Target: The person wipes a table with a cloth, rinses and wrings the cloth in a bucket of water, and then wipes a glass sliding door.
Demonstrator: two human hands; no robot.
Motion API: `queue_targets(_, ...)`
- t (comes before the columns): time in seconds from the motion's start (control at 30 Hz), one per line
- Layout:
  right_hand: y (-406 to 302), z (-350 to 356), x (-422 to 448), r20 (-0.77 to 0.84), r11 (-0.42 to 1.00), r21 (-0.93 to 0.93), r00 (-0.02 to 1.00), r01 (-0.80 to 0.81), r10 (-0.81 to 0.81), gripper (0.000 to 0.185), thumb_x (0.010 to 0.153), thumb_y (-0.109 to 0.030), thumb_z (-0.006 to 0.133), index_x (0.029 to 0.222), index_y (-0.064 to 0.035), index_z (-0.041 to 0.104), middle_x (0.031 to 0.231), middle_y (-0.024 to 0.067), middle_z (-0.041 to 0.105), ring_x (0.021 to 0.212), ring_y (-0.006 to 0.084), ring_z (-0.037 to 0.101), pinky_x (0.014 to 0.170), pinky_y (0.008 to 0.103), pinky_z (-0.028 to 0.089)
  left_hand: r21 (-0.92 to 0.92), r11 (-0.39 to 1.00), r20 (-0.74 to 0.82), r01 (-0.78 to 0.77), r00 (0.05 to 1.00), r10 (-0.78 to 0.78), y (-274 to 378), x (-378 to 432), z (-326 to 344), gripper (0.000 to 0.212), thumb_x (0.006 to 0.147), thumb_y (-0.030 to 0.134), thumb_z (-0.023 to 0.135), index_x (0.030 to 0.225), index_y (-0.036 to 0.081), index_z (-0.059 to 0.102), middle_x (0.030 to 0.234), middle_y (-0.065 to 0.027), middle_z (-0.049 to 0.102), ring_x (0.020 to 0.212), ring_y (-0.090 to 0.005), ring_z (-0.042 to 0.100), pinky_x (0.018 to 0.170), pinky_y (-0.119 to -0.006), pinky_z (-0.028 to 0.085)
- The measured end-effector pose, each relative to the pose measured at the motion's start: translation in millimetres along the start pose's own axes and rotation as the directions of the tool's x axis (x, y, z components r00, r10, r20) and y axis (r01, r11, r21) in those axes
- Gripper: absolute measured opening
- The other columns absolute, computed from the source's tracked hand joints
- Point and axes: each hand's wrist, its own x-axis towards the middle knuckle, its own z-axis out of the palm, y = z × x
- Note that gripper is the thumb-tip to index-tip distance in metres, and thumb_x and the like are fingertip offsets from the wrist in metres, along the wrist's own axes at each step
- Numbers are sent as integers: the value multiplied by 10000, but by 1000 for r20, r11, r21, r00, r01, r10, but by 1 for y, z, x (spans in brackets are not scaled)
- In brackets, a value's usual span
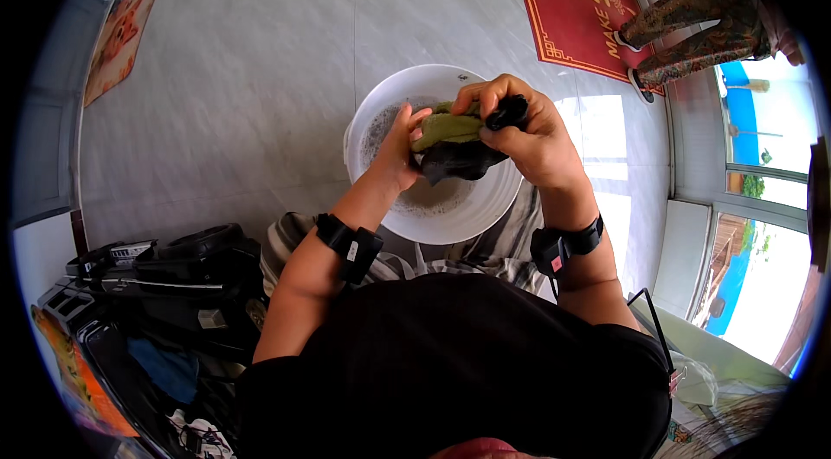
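My left hand (397,150) and my right hand (529,134) hold a wet black cloth (454,161) with a green cloth part (448,130) over a white round basin (436,235). My right fingers pinch a bunched black end at the upper right; my left hand grips the other side, its fingertips partly hidden. Whether the green and black parts are one piece, I cannot tell. Cloudy, foamy water (428,196) lies in the basin below. A black strap with a small box sits on each of my forearms.
A person (704,30) in patterned trousers stands at the upper right by a red doormat (571,4). Black cases and other items (162,290) are piled at the lower left. A mat with dog pictures (130,24) lies at the upper left. Glass doors (766,199) line the right side.
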Motion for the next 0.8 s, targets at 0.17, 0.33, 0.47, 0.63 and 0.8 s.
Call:
queue_targets(0.17,50,-19,-14,-90,999,-32,996,-5,2,348,756,88,507,1086,-16,549,1195,137,555,1161,228,507,1019,341,378,-200,977,191,74,981,-36,11,-15,18,695,966,591,213,1325,53,469,1208,-136,588,1106,-270,593,958,-418,483)
queue_targets(0.33,107,-4,-37,-113,768,-640,992,-26,-61,575,783,-106,671,1314,-48,460,1378,207,383,1310,370,363,1087,422,318,-230,968,-10,102,994,-108,10,-14,16,681,949,620,301,1215,39,537,1123,-136,621,1087,-278,598,964,-427,472)
queue_targets(0.47,132,17,-29,-198,572,-817,967,-73,-159,655,809,-370,680,1349,-88,441,1367,197,378,1228,429,384,1045,465,339,-198,976,23,91,996,-88,1,-16,20,660,950,624,286,1261,76,486,1219,-125,562,1137,-262,563,964,-426,477)
queue_targets(0.63,144,7,-10,-255,550,-827,949,-115,-185,678,844,-531,597,1355,-110,446,1269,218,443,1077,425,453,962,489,387,12,1000,136,22,990,-24,6,-19,18,706,937,647,258,1359,93,373,1335,-108,442,1268,-230,434,1036,-406,403)
queue_targets(0.8,138,7,-6,-256,519,-847,945,-118,-204,730,809,-605,600,1324,-104,473,1238,221,467,1057,424,490,922,477,433,160,986,130,54,989,-75,0,-13,11,790,863,745,281,1335,124,406,1249,-75,507,1135,-184,537,857,-333,507)
